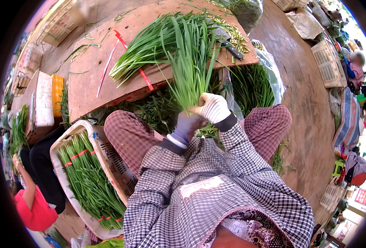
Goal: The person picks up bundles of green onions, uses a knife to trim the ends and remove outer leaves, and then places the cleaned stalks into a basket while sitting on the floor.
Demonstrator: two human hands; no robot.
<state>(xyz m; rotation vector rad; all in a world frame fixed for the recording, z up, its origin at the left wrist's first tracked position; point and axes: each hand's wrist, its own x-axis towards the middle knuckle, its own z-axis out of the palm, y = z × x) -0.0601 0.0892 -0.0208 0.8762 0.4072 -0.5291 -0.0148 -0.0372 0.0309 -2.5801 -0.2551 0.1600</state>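
Now your right hand (212,106) and left hand (189,126) both clamp the chive bunch (189,62) at its base; binding needs a red band (145,78).

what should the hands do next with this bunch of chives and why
Probably reach for a red band on the board: both the left hand and right hand grip the loose bunch of chives at its base, unbound, unlike the tied bundles in the basket.

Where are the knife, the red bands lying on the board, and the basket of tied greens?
knife (231,48), head view, dark handle.
red bands (121,40), head view, middle of one strip.
basket (112,163), head view, right wall.
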